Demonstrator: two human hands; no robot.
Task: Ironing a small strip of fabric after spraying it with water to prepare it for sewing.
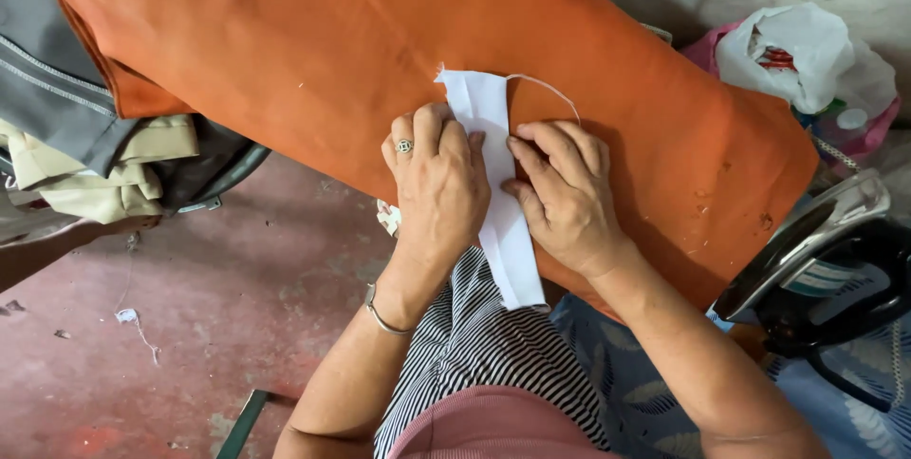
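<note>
Both hands down on the white strip (493, 184), which lies lengthwise across the orange cloth (313, 51). Left hand (438, 184), ring on one finger, presses flat on the strip's left edge, fingers bent and closed over it. Right hand (567, 195) sits just beside, fingers curled, tips pinching the strip's right edge. A thread (550, 89) loops off the top end. An iron (816, 250) rests well to the right, folded clothes (95, 155) to the left, a plastic bag (797, 51) beyond.

A ring (404, 146) and thin metal bangle (381, 315) adorn the left hand (438, 184); arms bare.
</note>
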